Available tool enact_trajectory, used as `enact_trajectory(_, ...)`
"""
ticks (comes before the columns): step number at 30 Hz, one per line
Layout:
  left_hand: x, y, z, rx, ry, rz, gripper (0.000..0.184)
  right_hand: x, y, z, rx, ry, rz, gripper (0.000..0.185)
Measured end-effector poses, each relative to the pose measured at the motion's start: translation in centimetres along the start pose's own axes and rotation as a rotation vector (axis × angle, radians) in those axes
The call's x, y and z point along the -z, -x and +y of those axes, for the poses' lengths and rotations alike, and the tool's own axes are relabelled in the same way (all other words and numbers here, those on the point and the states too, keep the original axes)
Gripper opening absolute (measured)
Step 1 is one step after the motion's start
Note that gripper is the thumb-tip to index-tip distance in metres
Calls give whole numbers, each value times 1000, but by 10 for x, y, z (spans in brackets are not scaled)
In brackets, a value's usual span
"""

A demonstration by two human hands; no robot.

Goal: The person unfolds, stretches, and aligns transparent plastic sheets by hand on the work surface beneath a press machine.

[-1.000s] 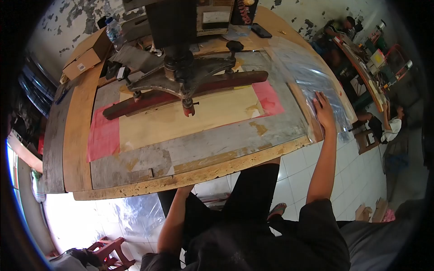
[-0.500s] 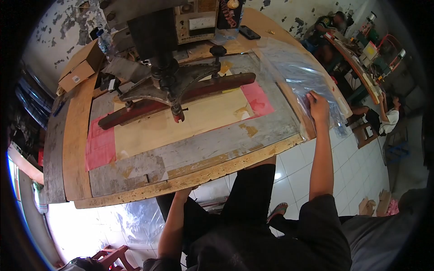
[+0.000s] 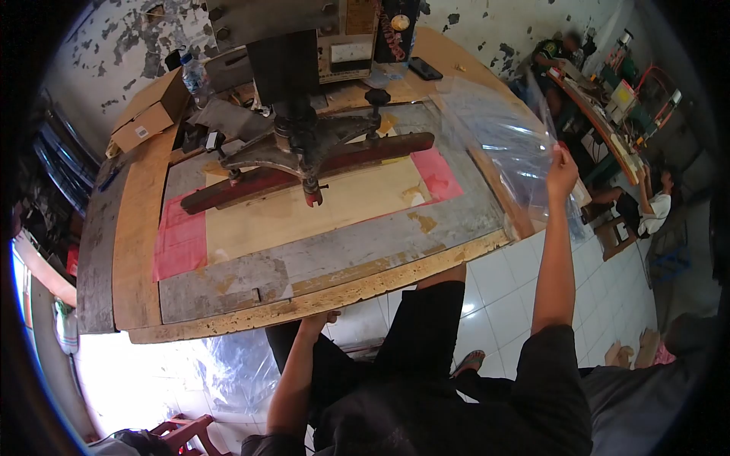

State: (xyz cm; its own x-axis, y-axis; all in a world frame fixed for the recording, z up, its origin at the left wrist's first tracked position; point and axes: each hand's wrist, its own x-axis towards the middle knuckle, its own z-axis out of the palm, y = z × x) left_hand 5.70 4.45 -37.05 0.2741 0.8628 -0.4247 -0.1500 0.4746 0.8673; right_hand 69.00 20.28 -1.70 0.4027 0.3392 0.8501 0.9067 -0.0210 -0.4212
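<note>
Clear, glossy plastic sheeting (image 3: pixel 498 125), wrinkled and streaked with white glare, lies across the right side of the tabletop (image 3: pixel 139 251), one edge lifted. The person's right hand (image 3: pixel 561 171) pinches that edge; the left hand (image 3: pixel 316 324) is by the front rim, its fingers too obscured to tell.

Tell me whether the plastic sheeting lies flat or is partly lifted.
Partly lifted: the right hand holds the plastic sheeting raised by its edge.

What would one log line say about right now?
right hand: pinching clear plastic sheet | left hand: at table edge | red bar: over yellow sheet
</note>
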Motion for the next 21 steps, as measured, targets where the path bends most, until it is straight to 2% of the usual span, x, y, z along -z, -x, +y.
enact_trajectory(1,-1,0,1,-2,1,0,39,6,-4,-5,2,-1,1,30)
enact_trajectory(3,0,1,2,15,102,-16,36,22,-12,-17,-26,-35,-195,35)
enact_trajectory(6,21,-11,-26,-8,58,-100,28,57,-4,-86,-25,-142,-77,38)
enact_trajectory(7,11,-3,-17,-9,59,-100,28,66,3,-105,-24,-142,-76,38)
enact_trajectory(9,-26,38,33,-109,-190,-18,34,86,24,-142,-186,-262,-63,41)
enact_trajectory(10,-35,56,56,-105,-191,-19,34,97,39,-167,-274,-339,-78,42)
enact_trajectory(12,-53,91,107,-217,-653,-439,38,115,73,-209,-428,-518,-110,41)
enact_trajectory(13,-68,115,144,-213,-652,-429,38,120,90,-225,-494,-622,-126,40)
enact_trajectory(15,-100,161,216,-104,-572,-652,40,132,128,-247,-554,-729,-223,36)
enact_trajectory(16,-109,176,235,-99,-569,-633,40,138,147,-264,-572,-820,-279,33)
enact_trajectory(18,-118,196,257,-458,-344,-563,38,148,189,-296,-622,-975,-387,30)
enact_trajectory(19,-116,192,254,-641,-438,-452,55,152,211,-309,-652,-1038,-437,30)
enact_trajectory(21,-136,186,250,-738,-219,-239,84,153,251,-334,-513,-1053,-461,27)
